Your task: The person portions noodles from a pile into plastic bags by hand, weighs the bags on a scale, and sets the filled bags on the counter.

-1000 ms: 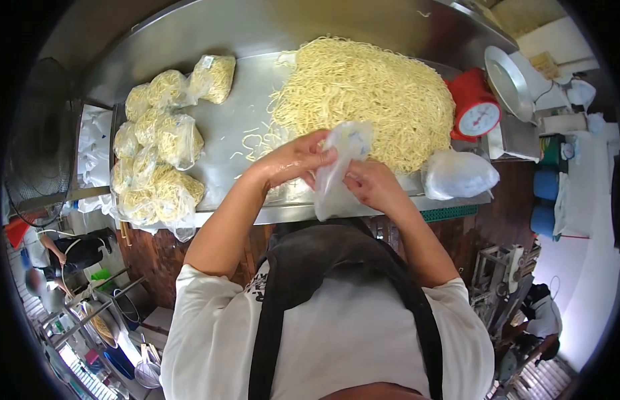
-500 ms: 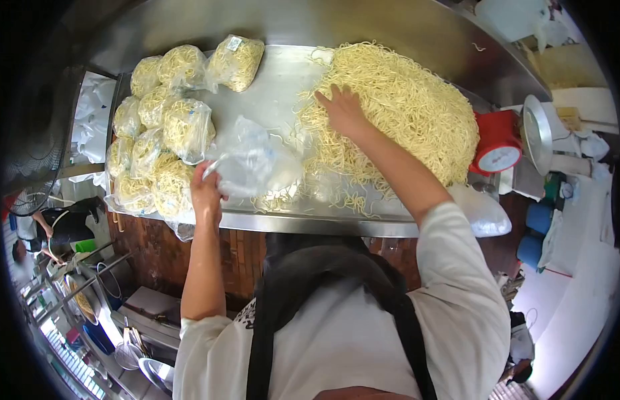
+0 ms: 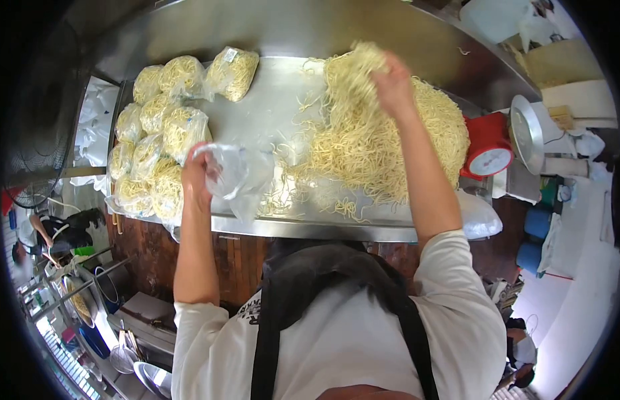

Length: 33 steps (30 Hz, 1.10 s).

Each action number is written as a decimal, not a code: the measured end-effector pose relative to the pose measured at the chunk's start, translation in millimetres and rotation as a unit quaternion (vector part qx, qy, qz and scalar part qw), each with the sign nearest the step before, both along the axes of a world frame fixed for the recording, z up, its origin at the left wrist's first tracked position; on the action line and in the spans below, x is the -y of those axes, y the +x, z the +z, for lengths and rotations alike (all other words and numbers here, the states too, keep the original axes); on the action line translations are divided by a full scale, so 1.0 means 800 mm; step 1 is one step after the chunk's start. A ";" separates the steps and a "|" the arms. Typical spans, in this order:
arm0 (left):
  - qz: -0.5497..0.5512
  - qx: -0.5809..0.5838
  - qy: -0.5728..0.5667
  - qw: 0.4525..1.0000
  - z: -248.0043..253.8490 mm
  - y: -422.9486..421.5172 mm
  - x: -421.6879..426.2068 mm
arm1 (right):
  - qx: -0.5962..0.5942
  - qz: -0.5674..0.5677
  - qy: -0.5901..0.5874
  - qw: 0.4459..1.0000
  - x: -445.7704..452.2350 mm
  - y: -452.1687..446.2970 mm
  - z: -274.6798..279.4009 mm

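My left hand grips the rim of a clear plastic bag, whose mouth is spread open over the front part of the metal table. Raised over the back of the large noodle pile, my right hand is closed on a bunch of noodles; strands hang from it toward the pile, and motion blurs the fingers. Filled bags of noodles stand grouped at the left, beside my left hand. Loose strands lie between the bag and the pile.
A red scale with a metal pan stands right of the pile. A plastic pack lies at the table's front right. The metal table has a raised back wall. Other people are at the far left and lower right.
Both hands parted from the bag's middle; the left kept the bag and moved left, where it now hangs open. My right hand went to the pile, then lifted a bunch of noodles.
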<state>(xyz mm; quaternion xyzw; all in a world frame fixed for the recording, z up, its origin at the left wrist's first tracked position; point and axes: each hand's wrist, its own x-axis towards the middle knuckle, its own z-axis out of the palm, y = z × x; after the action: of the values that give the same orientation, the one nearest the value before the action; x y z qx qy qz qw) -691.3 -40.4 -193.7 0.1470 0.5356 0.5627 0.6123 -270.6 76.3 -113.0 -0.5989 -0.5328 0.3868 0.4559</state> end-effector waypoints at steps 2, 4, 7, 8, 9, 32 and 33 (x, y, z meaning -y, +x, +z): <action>-0.018 -0.039 -0.018 0.999 -0.010 -0.009 -0.063 | -0.089 0.019 0.155 0.984 -0.021 0.020 0.095; -0.036 -0.126 -0.005 0.991 0.011 0.010 -0.113 | -0.218 0.034 0.222 0.950 -0.061 0.065 0.166; -0.043 -0.237 0.086 0.967 0.053 0.043 -0.189 | -0.100 0.091 0.357 0.924 -0.031 0.039 0.343; -0.034 -0.278 0.103 0.954 0.055 0.048 -0.218 | -0.071 0.131 0.409 0.900 -0.045 0.050 0.385; -0.023 -0.319 0.119 0.940 0.064 0.056 -0.240 | -0.039 0.129 0.437 0.890 -0.045 0.053 0.414; -0.096 -0.499 0.539 0.672 0.137 0.214 0.006 | -0.274 0.176 -0.017 0.945 0.093 -0.110 0.051; -0.142 -0.485 0.544 0.670 0.126 0.212 0.018 | -0.219 0.173 -0.035 0.960 0.083 -0.123 0.025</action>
<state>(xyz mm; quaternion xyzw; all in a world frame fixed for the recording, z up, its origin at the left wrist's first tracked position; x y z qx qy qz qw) -521.3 -54.9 -93.2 0.7806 0.3290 0.5097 0.1503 -369.3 9.9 -93.2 -0.4141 -0.5017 0.5996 0.4662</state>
